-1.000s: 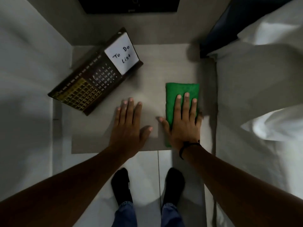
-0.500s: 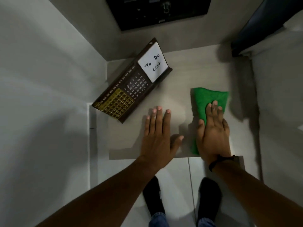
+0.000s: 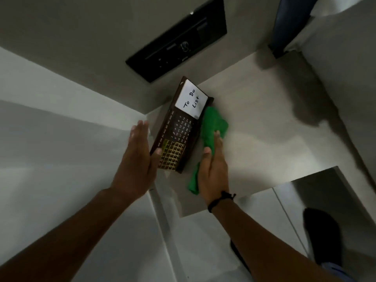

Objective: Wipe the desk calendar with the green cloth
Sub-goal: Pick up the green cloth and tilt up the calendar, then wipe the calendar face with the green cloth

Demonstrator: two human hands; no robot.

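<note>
One desk calendar [image 3: 176, 135]; one green cloth [image 3: 211, 127]; two hands: left hand [image 3: 136, 161], right hand [image 3: 213, 171].

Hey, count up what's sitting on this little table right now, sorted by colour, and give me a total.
Brown: 1, the desk calendar
White: 1, the "To Do List" note propped on the calendar
Green: 1, the green cloth, held against the calendar's side by the right hand
Total: 3
</note>
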